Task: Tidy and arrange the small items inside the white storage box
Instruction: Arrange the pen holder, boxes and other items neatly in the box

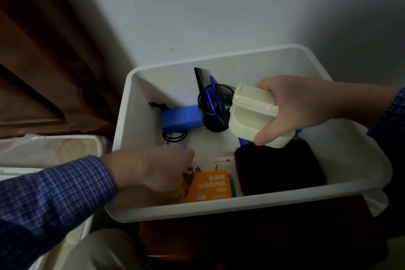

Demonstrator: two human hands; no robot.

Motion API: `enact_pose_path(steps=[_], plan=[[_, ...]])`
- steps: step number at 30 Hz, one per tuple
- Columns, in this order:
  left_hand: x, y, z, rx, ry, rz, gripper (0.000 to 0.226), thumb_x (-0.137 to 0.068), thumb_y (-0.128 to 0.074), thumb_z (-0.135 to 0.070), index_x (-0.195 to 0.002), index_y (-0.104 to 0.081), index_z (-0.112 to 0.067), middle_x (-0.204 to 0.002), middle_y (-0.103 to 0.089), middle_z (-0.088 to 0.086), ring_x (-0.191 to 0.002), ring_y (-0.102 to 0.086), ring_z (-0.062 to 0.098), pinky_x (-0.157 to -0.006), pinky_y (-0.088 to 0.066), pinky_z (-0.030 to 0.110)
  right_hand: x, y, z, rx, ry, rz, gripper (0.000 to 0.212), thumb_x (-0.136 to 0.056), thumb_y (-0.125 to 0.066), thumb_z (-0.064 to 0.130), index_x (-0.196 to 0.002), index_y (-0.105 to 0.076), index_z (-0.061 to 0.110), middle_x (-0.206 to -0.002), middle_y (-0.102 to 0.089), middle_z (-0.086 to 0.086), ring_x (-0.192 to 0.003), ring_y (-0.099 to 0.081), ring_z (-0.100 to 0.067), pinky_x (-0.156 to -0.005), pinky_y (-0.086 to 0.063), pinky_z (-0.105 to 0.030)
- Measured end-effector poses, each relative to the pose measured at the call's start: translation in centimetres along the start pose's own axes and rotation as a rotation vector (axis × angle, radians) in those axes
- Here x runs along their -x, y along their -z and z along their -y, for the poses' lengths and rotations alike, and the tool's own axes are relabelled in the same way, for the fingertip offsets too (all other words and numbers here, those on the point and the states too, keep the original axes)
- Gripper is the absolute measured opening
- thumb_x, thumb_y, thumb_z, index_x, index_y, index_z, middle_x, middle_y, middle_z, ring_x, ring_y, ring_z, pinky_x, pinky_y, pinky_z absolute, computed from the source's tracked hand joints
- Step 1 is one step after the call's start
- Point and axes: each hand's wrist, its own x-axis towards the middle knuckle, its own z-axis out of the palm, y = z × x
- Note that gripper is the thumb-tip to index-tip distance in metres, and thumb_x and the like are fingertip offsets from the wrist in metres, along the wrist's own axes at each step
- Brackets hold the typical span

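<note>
Hands work in the white box (370,166): the right hand (291,107) grips a cream case (252,114) up high, freeing room; the left hand (153,171), fingers hidden, reaches the orange packet (210,186).

The left hand (151,171) is blurred, its fingers hidden (as is what they touch) behind the orange packet (210,186).
</note>
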Motion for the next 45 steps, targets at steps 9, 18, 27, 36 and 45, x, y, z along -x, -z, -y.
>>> enact_pose_path(steps=[9,18,27,36,45], plan=[[-2.2,2.9,2.2,-0.148,0.079,0.163,0.038,-0.100,-0.046,-0.009,-0.137,-0.054,-0.011,-0.131,-0.060,0.009,-0.113,-0.060,0.021,-0.071,-0.044,0.011,0.1,-0.1,0.4,0.042,0.027,-0.002,0.062,-0.047,-0.087,0.064,-0.083,-0.047,0.034,-0.079,-0.059,0.014,-0.068,-0.055,-0.001,-0.048,-0.039,-0.006],[-3.3,4.0,2.5,-0.112,0.044,0.290,0.036,-0.099,-0.040,-0.012,-0.129,-0.059,-0.006,-0.113,-0.065,0.010,-0.093,-0.062,0.020,-0.086,-0.050,0.034,0.1,0.0,0.1,0.036,0.056,-0.045,0.065,-0.044,-0.085,0.068,-0.085,-0.051,0.032,-0.077,-0.060,0.012,-0.067,-0.057,0.001,-0.049,-0.040,-0.013],[-2.8,2.8,3.7,0.291,0.001,0.204,0.019,-0.087,-0.045,-0.007,-0.100,-0.051,-0.019,-0.102,-0.045,0.004,-0.090,-0.042,0.019,-0.064,-0.037,0.023,0.2,0.1,0.6,0.020,0.045,-0.076,0.064,-0.042,-0.086,0.067,-0.082,-0.053,0.029,-0.072,-0.060,0.011,-0.064,-0.057,0.005,-0.048,-0.039,-0.011],[-5.3,0.7,2.5,0.285,0.210,-0.221,0.032,-0.095,-0.053,-0.021,-0.064,-0.053,-0.016,-0.060,-0.048,-0.001,-0.051,-0.044,0.012,-0.045,-0.036,0.023,0.7,0.4,1.2,0.023,0.024,-0.044,0.061,-0.047,-0.087,0.064,-0.083,-0.049,0.032,-0.077,-0.058,0.012,-0.067,-0.054,-0.004,-0.051,-0.034,-0.015],[-7.4,0.7,1.3,0.295,0.352,-0.263,0.016,-0.085,-0.066,-0.029,-0.078,-0.058,-0.016,-0.073,-0.057,0.000,-0.062,-0.055,0.014,-0.054,-0.048,0.025,1.2,0.8,0.7,0.004,0.018,-0.052,0.062,-0.047,-0.087,0.063,-0.085,-0.051,0.030,-0.079,-0.060,0.011,-0.068,-0.056,-0.005,-0.048,-0.038,-0.014]])
